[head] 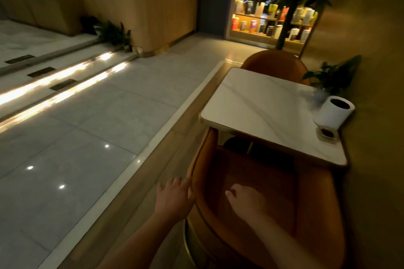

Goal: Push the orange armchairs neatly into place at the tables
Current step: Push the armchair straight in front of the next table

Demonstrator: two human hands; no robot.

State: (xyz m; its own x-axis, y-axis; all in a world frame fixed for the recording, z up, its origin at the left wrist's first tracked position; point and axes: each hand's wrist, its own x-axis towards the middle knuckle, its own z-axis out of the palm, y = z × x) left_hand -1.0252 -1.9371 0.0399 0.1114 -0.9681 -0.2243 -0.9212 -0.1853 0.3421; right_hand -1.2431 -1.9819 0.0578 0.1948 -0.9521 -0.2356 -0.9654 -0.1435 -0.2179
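An orange armchair [312, 199] stands at the near side of a white marble table [262, 105], its seat front tucked under the table edge. My left hand [175, 199] lies flat with fingers apart against the outside of the chair's left arm. My right hand [244, 203] hangs over the seat inside the chair, fingers curled, holding nothing. A second orange armchair [275, 63] sits at the far side of the table, its back partly hidden by the tabletop.
A white cup [334, 113] and a small dish [328, 133] stand at the table's right edge beside a potted plant [332, 76]. A wall runs along the right. Tiled floor and lit steps [65, 85] lie to the left, a bookshelf [271, 22] beyond.
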